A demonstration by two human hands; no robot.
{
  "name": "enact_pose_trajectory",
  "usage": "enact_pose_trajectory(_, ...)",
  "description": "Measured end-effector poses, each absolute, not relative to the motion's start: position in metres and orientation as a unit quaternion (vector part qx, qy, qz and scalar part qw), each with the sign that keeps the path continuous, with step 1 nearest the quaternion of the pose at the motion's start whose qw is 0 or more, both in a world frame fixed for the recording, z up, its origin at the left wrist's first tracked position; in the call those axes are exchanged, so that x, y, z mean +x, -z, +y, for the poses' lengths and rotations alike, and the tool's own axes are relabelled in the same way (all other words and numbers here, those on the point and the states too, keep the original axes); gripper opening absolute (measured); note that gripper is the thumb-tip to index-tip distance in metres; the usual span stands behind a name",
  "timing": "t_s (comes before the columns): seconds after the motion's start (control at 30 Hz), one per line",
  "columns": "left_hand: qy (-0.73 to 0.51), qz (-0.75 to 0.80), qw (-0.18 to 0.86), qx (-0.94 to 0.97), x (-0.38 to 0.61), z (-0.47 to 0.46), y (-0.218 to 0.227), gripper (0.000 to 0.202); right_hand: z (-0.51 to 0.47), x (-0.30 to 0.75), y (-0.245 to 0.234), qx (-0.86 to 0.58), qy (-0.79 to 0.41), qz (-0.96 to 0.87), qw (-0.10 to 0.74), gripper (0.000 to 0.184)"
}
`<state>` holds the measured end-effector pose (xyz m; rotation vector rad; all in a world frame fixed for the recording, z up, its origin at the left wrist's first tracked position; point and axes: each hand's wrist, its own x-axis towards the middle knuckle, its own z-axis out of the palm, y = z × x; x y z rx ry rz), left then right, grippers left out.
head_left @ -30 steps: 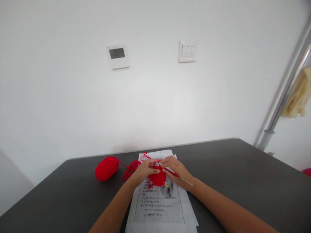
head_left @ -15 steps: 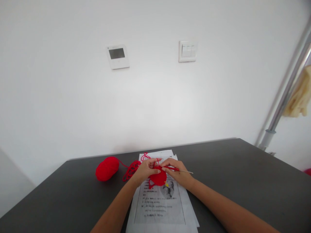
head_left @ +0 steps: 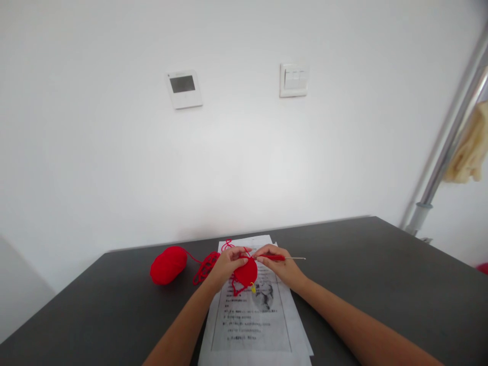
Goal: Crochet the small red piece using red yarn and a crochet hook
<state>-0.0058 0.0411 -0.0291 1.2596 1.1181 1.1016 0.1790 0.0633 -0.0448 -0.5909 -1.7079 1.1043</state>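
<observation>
My left hand (head_left: pixel 233 262) pinches a round red crochet piece (head_left: pixel 246 273) by its upper left edge, with red yarn running up over the fingers. In my right hand (head_left: pixel 278 262) is a crochet hook (head_left: pixel 277 257) with a red grip; its thin metal shaft points out to the right, and its other end meets the top edge of the piece. A small yellow stitch marker (head_left: pixel 253 287) hangs from the lower edge. Loose yarn (head_left: pixel 208 268) lies tangled beside my left hand and leads to a red ball of yarn (head_left: pixel 168 265).
Printed sheets of paper (head_left: pixel 249 330) lie under my hands on the dark table (head_left: pixel 362 274). Behind the table rises a white wall with a thermostat panel (head_left: pixel 185 89) and a light switch (head_left: pixel 293 80). A metal pole (head_left: pixel 442 147) stands at the right.
The crochet piece has shifted slightly left and up, tilting with my left hand. The hook has turned closer to level and moved a little to the right.
</observation>
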Motion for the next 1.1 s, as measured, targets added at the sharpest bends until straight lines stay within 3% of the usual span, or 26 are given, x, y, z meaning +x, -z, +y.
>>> enact_pose_trajectory(0.4, -0.478, 0.46, 0.525, 0.533, -0.0065, 0.0411, 0.0294, 0.032, 0.0641, 0.1822, 0.0364, -0.221, -0.596, -0.618, 0.464, 0.028)
enact_pose_trajectory(0.7, -0.467, 0.458, 0.528, 0.542, -0.005, 0.0404, 0.0291, 0.04, 0.067, 0.1844, 0.0371, -0.208, -0.607, -0.62, 0.452, 0.029)
enact_pose_trajectory(1.1, -0.463, 0.459, 0.494, 0.575, -0.0065, 0.0436, 0.0333, 0.033, 0.0682, 0.188, 0.0371, -0.186, -0.579, -0.668, 0.43, 0.025)
